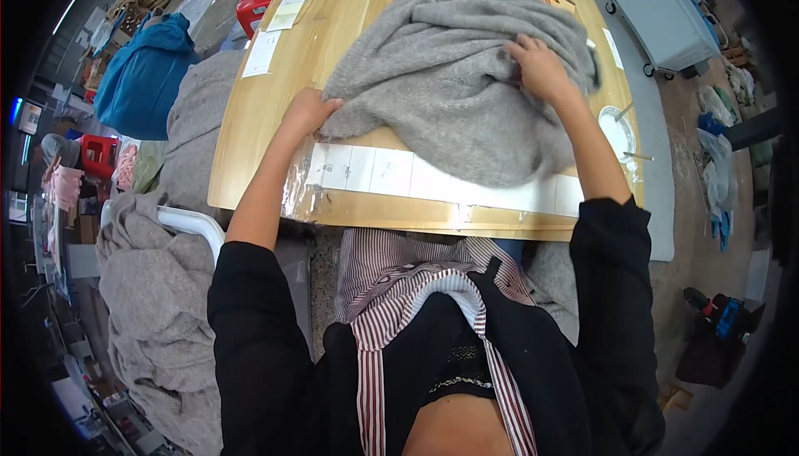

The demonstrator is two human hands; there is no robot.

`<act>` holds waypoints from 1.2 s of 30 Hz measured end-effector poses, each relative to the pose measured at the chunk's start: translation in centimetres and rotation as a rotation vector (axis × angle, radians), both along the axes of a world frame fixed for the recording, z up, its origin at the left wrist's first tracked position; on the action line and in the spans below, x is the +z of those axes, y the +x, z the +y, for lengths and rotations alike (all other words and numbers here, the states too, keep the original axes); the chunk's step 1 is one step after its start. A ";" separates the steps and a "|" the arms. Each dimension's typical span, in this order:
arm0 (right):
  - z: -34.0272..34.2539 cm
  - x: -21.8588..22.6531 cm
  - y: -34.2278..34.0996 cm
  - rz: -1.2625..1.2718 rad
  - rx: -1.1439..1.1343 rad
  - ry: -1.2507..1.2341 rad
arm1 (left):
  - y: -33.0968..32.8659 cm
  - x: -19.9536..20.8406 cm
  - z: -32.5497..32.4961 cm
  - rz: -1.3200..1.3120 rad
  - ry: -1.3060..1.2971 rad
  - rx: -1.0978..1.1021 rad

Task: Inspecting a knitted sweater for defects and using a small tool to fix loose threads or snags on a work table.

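Observation:
A grey knitted fabric piece (449,81) lies rumpled in folds over the far middle of the wooden table (250,152). At its left corner, my left hand (310,112) is closed, pinching the fabric's edge near the tabletop. My right hand (537,65) rests on the bunched right part of the cloth, fingers bent into a fold; its fingertips are partly hidden by the material. The lower right edge of the fabric looks blurred. Beneath its near edge runs a strip of white paper (391,171) taped along the table's front.
Right of the fabric stands a white cup (614,133) with thin sticks. Paper slips (262,52) lie at the table's left. Heaped grey fabric (158,314) and a blue bundle (150,77) are on the left; a grey wheeled cart (662,11) stands at far right.

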State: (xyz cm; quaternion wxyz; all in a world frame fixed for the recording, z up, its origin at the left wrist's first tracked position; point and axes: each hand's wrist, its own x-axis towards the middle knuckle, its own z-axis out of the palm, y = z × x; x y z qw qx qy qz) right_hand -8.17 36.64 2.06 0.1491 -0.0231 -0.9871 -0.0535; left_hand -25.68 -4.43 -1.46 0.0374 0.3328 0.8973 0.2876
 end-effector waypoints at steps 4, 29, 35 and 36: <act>-9.6 0.6 6.6 0.129 0.121 -0.599 | 1.1 1.0 -2.0 -0.679 -0.104 0.187; -9.6 -4.7 22.6 0.155 -0.105 -0.495 | 8.3 -1.4 -5.4 -0.983 0.249 0.124; -5.3 -5.7 25.9 0.350 -0.185 -0.551 | 8.5 -3.4 -4.5 -0.373 0.081 0.104; -3.9 -5.4 26.3 0.573 -0.348 -0.904 | 8.6 -3.7 -4.4 -0.202 0.046 0.077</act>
